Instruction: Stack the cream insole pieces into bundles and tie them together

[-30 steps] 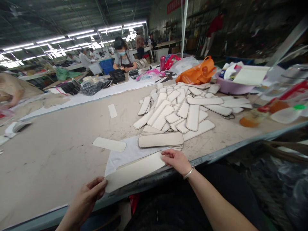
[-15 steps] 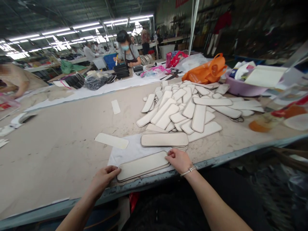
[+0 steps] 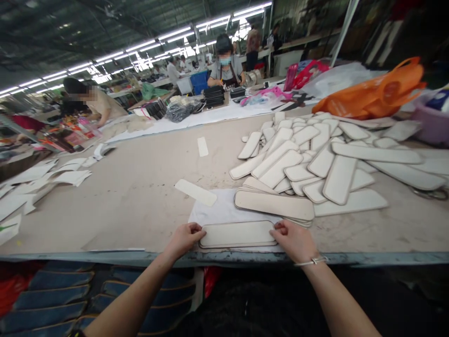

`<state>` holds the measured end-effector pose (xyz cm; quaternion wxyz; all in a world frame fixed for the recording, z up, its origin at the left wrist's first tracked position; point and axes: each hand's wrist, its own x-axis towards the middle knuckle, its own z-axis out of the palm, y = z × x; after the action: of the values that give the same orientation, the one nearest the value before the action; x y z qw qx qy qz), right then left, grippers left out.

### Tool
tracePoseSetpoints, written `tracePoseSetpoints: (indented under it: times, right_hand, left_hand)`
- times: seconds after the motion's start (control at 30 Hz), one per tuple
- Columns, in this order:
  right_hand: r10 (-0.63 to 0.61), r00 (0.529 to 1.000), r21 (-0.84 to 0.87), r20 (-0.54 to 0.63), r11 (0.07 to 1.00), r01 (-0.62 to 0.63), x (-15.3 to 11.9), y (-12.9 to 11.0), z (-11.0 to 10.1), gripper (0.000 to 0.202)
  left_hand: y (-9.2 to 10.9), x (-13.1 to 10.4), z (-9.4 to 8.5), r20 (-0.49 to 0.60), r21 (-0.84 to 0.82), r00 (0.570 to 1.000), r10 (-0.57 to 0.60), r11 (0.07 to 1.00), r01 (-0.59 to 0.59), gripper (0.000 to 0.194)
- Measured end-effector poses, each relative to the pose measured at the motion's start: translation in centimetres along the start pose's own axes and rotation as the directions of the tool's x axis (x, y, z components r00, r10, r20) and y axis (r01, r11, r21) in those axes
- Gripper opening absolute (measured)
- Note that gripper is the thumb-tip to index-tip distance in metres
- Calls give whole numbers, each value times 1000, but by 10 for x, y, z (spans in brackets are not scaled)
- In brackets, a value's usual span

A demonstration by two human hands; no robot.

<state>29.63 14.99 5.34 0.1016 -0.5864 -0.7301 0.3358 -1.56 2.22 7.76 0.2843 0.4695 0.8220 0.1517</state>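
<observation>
While your left hand (image 3: 184,238) is pinching one end of a pale panel (image 3: 238,234) between thumb and fingers, your right hand (image 3: 293,239) is gripping the opposite end the same way. The panel is lying flat between your hands, on a white cloth (image 3: 212,216) by the near table edge (image 3: 168,258). A second edge is showing along its near side, so another piece seems to be lying beneath, almost lined up; whether the two are joined cannot be told. Just beyond your right hand, a fanned stack (image 3: 273,204) is sitting, only roughly squared. Past that, a loose heap (image 3: 282,169) of similar panels is sprawling in disorder, so much appears left ungathered; whether those pieces are finished or waiting is not showing. Beyond your left hand, a single strip (image 3: 195,192) is resting partly on the cloth, and a smaller piece (image 3: 202,146) is lying farther out.
</observation>
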Motion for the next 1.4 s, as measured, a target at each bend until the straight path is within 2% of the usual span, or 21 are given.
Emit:
tracePoseSetpoints:
  times: [0.37, 0.5, 0.57, 0.67, 1.0, 1.4]
  right_hand:
    - [-1, 1000, -36, 19, 999, 1, -1, -1, 0, 20]
    - [-16, 1000, -35, 13, 999, 17, 0, 1, 1, 20]
    - [-22, 1000, -38, 12, 999, 22, 0, 2, 2, 21]
    - [-29, 1000, -32, 6, 999, 29, 0, 3, 3, 21]
    - [-6, 1000, -69, 24, 998, 8, -1, -2, 0, 21]
    - [-42, 999, -6, -15, 999, 42, 0, 3, 3, 20]
  left_hand:
    - [13, -9, 5, -84, 77, 996, -24, 997, 30, 16]
    - [4, -6, 2, -145, 118, 989, -9, 993, 26, 33]
    - [1, -4, 0, -128, 128, 992, 3, 992, 13, 37]
    - [-3, -2, -2, -85, 111, 996, 4, 994, 6, 33]
    - [-8, 0, 1, -73, 72, 997, 24, 997, -19, 28]
    - [-12, 3, 3, -61, 89, 998, 31, 996, -26, 29]
